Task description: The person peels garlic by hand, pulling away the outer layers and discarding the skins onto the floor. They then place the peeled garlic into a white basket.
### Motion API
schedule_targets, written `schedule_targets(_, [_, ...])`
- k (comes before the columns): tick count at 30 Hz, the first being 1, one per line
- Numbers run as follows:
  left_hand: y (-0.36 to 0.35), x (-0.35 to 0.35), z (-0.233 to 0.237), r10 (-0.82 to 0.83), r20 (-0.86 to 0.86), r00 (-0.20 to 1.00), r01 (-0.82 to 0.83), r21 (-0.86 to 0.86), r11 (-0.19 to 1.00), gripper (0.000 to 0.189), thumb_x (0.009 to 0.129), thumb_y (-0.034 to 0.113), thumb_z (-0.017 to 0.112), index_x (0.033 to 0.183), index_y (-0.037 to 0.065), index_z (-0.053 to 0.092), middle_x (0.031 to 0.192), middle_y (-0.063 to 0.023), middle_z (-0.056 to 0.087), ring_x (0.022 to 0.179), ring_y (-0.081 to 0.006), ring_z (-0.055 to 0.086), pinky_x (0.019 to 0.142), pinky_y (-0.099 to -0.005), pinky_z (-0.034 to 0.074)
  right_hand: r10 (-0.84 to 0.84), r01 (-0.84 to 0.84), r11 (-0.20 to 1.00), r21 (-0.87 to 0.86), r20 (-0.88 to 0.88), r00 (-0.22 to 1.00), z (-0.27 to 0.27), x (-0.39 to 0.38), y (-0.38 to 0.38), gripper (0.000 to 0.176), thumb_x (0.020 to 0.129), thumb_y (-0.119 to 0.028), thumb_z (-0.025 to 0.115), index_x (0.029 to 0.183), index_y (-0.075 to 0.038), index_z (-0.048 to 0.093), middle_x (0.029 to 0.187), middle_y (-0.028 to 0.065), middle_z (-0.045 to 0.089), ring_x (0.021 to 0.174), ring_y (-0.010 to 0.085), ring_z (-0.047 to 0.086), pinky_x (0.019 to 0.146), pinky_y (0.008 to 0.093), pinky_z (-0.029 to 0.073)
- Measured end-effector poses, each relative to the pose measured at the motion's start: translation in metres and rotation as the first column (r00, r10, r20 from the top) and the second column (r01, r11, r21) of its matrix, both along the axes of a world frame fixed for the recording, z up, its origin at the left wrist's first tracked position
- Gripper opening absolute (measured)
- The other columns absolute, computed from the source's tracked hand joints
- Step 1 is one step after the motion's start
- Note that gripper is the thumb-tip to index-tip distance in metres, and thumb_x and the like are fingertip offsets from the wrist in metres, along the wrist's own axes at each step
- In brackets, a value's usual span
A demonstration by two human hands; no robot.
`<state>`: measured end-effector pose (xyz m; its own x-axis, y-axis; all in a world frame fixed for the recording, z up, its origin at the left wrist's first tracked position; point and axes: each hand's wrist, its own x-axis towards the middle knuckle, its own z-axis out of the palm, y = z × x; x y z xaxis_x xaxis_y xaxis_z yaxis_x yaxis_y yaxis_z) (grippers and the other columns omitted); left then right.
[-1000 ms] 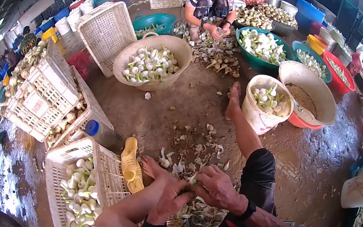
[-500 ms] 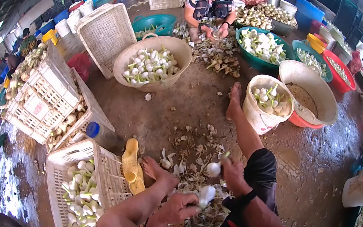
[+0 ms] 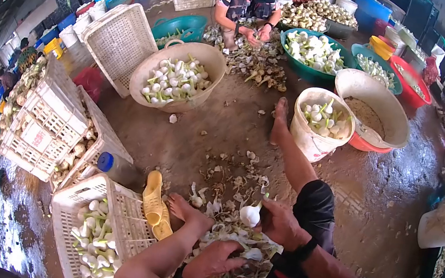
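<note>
A white garlic bulb (image 3: pixel 250 215) with a short green stem is pinched in the fingers of my right hand (image 3: pixel 282 225), above the peelings. My left hand (image 3: pixel 214 262) is lower and to the left, thumb and fingers apart with a gap between them. Just past its fingertips is a white piece (image 3: pixel 253 254), a bulb or a bunch of skin; it looks apart from the fingers. Under both hands spreads a heap of garlic skins (image 3: pixel 232 225) between my legs. Beside my left leg stands a white crate (image 3: pixel 133 224) holding trimmed garlic bulbs (image 3: pixel 95 241).
Yellow sandals (image 3: pixel 153 201) and a blue-lidded jar (image 3: pixel 119 166) sit by the crate. Stacked crates (image 3: pixel 47 123) of garlic rise at left. A bucket (image 3: pixel 315 139) stands by my right foot, a basin (image 3: pixel 207 87) farther off. A co-worker (image 3: pixel 249 9) crouches ahead among peelings.
My left hand has lowered slightly, and the white piece it held now looks clear of its fingers. My right hand has brought its bulb slightly lower and left. The view has shifted slightly.
</note>
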<state>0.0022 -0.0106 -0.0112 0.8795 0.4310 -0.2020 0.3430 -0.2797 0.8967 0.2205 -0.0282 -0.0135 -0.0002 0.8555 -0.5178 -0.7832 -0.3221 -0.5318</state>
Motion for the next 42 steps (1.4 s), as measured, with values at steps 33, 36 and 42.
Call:
schedule_targets(33, [0.012, -0.017, 0.004, 0.538, 0.157, 0.829, -0.517, -0.155, 0.842, 0.025, 0.088, 0.014, 0.066, 0.109, 0.0, 0.065, 0.084, -0.004, 0.066, 0.074, -0.007, 0.058, 0.065, -0.0235, 0.047, 0.242, -0.2, 0.968, -0.148, 0.375, 0.895, -0.026, 0.027, -0.02, 0.031, 0.094, -0.027, 0.061, 0.103, 0.003, 0.063, 0.085, 0.0084, 0.069, 0.062, 0.016, 0.063, 0.055, 0.0295, 0.052])
schedule_targets(36, [0.015, -0.025, 0.033, 0.681, 0.155, 0.715, -0.619, -0.313, 0.721, 0.02, 0.089, 0.01, 0.063, 0.107, -0.001, 0.064, 0.084, -0.0013, 0.064, 0.071, -0.0057, 0.055, 0.064, -0.023, 0.046, 0.346, -0.282, 0.937, -0.207, 0.435, 0.831, -0.032, 0.016, -0.005, 0.031, 0.095, -0.027, 0.06, 0.102, 0.003, 0.063, 0.089, 0.0093, 0.069, 0.067, 0.0159, 0.063, 0.059, 0.0317, 0.053])
schedule_targets(42, [0.022, -0.05, 0.058, 0.857, 0.485, 0.173, -0.602, -0.637, 0.481, 0.025, 0.092, 0.016, 0.058, 0.107, -0.004, 0.061, 0.096, -0.0115, 0.064, 0.08, -0.0174, 0.059, 0.071, -0.0294, 0.049, 0.45, -0.409, 0.884, -0.226, 0.646, 0.616, -0.082, -0.002, 0.032, 0.033, 0.095, -0.027, 0.058, 0.097, 0.005, 0.064, 0.081, 0.0086, 0.067, 0.061, 0.0156, 0.063, 0.053, 0.0309, 0.051])
